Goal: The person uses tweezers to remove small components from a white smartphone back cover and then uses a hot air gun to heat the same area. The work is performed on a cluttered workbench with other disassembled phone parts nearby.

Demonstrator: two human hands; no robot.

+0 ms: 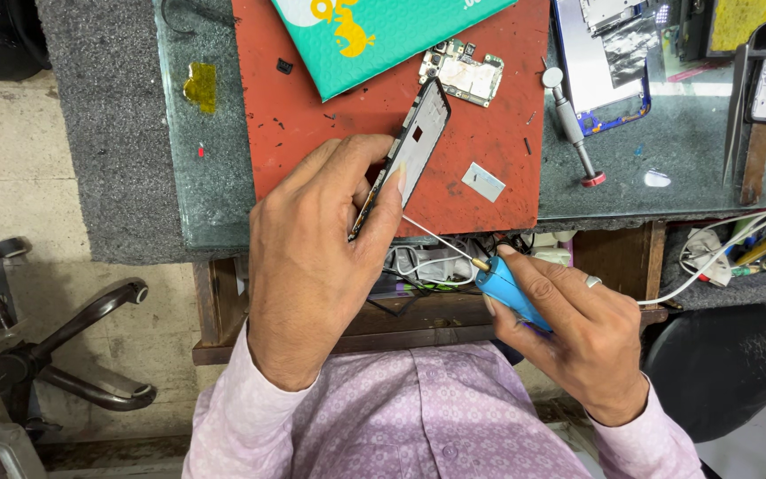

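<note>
Black phone frame [414, 142] pinched in left hand [312, 257] fingers, right hand [569, 333] fingers gripping blue screwdriver [503, 288]

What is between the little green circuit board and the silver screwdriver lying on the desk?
In the head view, only bare red mat lies between the circuit board and the silver screwdriver, up to the mat's edge.

Two hands [312, 257], two screwdrivers [511, 293], one phone frame [414, 146]

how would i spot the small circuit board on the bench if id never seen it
Find the red mat on the grey benchtop. Near its top edge, right of the teal box and above the phone frame in the left hand, lies the circuit board: small, pale, with metal shields and dark camera modules.
</note>
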